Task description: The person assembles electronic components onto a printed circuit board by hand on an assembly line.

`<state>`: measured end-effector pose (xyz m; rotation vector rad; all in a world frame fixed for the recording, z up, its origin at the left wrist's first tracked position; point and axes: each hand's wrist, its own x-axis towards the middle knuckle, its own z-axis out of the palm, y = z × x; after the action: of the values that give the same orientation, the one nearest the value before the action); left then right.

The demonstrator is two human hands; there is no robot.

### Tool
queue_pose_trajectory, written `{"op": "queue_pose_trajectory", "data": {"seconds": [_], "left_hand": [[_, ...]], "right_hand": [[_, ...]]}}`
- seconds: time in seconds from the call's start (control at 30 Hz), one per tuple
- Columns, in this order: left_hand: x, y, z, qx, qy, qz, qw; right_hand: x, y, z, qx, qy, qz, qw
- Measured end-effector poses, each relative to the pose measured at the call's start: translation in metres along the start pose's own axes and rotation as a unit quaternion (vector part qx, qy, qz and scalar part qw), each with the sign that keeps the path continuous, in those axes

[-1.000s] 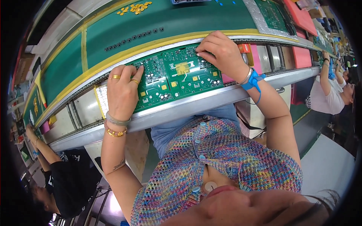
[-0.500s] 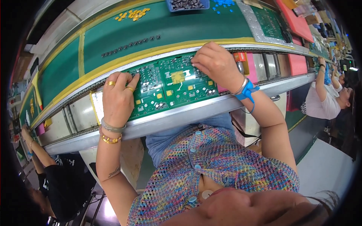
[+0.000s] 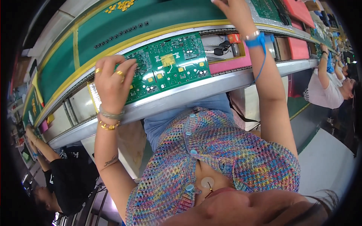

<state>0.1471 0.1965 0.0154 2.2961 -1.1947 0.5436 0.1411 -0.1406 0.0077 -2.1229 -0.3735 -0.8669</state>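
A green circuit board (image 3: 163,77) with yellow patches and small parts lies between the metal rails of a conveyor. My left hand (image 3: 112,81) is over its left end, fingers bent and their tips drawn together near the board's upper left edge. Whatever those fingertips hold, if anything, is too small to make out. Beyond the far rail, my right hand (image 3: 236,14) reaches over the green work surface (image 3: 181,13), with a blue strap (image 3: 255,40) round its wrist. The picture's top edge cuts off most of its fingers. Several small black components (image 3: 121,34) stand in a row on that surface.
Small yellow discs (image 3: 122,5) lie in a pile at the far left. Right of the board, black-handled tools (image 3: 220,49) and an orange box (image 3: 233,38) sit below rail level. Another circuit board (image 3: 266,10) lies at the far right. Co-workers sit on both sides.
My right hand has left the board and moved up and to the right, past the far rail. My left hand stays at the board's left end, its fingertips drawn closer together.
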Motion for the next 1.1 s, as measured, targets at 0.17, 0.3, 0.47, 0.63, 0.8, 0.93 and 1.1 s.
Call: {"op": "queue_pose_trajectory", "data": {"seconds": [0.17,0.3,0.47,0.63,0.8,0.93,1.1], "left_hand": [[0.039,0.041,0.040,-0.087,-0.063,-0.010,0.994],[0.046,0.045,0.059,-0.076,-0.080,-0.028,0.993],[0.045,0.044,0.063,-0.034,-0.084,-0.029,0.995],[0.049,0.047,0.069,-0.024,-0.083,-0.019,0.996],[0.049,0.051,0.071,-0.037,-0.090,-0.029,0.995],[0.049,0.050,0.070,-0.046,-0.091,-0.029,0.994],[0.047,0.045,0.068,-0.028,-0.085,-0.013,0.996]], "right_hand": [[0.001,0.043,0.016,-0.267,-0.075,0.155,0.948],[-0.004,0.044,0.026,-0.276,-0.086,0.083,0.954],[-0.002,0.038,0.030,-0.338,-0.103,0.101,0.930],[-0.007,0.051,0.029,-0.395,-0.066,0.057,0.914],[-0.012,0.049,0.025,-0.386,-0.074,0.057,0.918],[-0.014,0.050,0.025,-0.388,0.053,-0.081,0.917],[-0.006,0.049,0.028,-0.340,-0.056,0.075,0.936]]}}
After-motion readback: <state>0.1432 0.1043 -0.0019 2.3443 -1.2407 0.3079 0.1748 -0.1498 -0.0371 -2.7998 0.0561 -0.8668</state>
